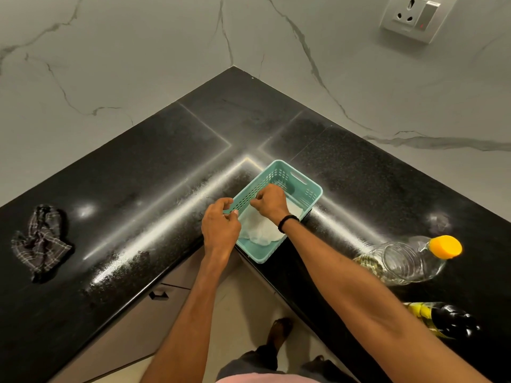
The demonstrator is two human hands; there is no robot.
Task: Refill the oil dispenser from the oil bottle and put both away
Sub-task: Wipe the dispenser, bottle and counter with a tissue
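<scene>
A teal plastic basket point(301, 180) sits at the inner corner of the black counter, with white paper point(262, 230) lying inside it. My left hand point(219, 225) grips the basket's near-left rim. My right hand point(269, 201) reaches into the basket with its fingers curled at the left wall; what it pinches is not clear. To the right stands the clear oil bottle point(406, 261) with a yellow cap point(445, 246) and a little oil in it. The dark oil dispenser point(445, 319) stands nearer to me at the right, partly behind my right forearm.
A crumpled checked cloth point(41, 244) lies on the black counter point(166, 167) at the far left. Marble walls meet behind the corner, with a socket point(412, 17) at the upper right. Below the counter edge are cabinet fronts with a handle point(159, 295).
</scene>
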